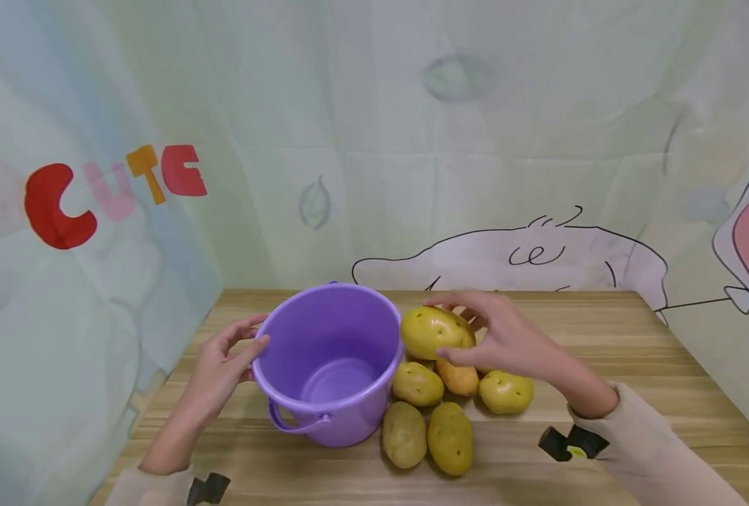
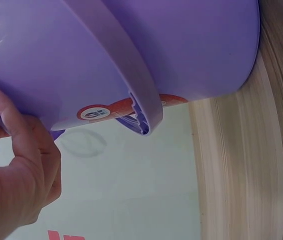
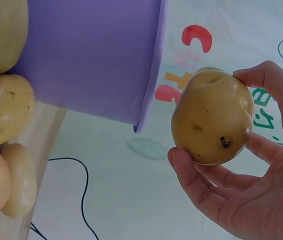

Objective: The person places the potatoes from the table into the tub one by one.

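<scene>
A purple bucket (image 1: 358, 422) stands upright on the table, its inside bare and its handle (image 2: 126, 65) hanging down the outer wall. My left hand (image 1: 219, 365) grips the rim at the left, thumb over the edge and fingers outside. Beside the opposite rim, my right hand (image 1: 507, 337) holds a large yellow potato (image 1: 433, 332) between thumb and fingertips. That potato is above the table at about rim height, and the right wrist view shows a dark spot on its skin (image 3: 211, 117).
Several potatoes (image 1: 450, 439) lie close together on the table right of the bucket, one (image 1: 404, 436) near its base. Among them is an orange-brown one (image 1: 459, 378), partly covered. The wooden table (image 1: 577, 337) meets printed curtains (image 1: 273, 232) at the back and sides.
</scene>
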The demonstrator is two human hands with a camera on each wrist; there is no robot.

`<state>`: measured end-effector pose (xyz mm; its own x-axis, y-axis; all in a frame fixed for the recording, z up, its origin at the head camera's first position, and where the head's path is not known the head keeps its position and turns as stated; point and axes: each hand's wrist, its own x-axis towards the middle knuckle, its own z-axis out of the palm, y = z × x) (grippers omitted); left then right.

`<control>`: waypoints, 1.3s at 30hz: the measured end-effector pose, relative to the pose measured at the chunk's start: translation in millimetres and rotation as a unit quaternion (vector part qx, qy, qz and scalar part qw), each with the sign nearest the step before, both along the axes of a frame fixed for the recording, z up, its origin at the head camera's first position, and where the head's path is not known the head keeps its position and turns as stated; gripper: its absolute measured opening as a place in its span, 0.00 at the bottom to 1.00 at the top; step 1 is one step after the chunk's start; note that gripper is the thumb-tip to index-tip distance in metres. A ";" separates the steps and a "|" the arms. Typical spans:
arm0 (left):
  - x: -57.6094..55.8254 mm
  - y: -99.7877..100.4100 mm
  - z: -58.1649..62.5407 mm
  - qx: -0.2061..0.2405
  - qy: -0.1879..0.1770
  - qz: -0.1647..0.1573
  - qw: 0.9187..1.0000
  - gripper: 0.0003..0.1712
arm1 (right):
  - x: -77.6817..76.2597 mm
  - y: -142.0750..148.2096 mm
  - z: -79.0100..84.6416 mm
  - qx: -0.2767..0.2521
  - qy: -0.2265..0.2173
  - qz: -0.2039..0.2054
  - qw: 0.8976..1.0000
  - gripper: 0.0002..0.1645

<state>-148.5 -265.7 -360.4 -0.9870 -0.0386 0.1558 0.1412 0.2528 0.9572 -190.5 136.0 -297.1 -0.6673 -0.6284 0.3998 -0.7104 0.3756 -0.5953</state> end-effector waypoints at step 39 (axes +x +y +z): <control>-0.3 0.4 -1.6 0.003 0.002 0.005 1.000 0.27 | -12.0 -85.3 -0.8 0.041 0.047 0.053 0.997 0.29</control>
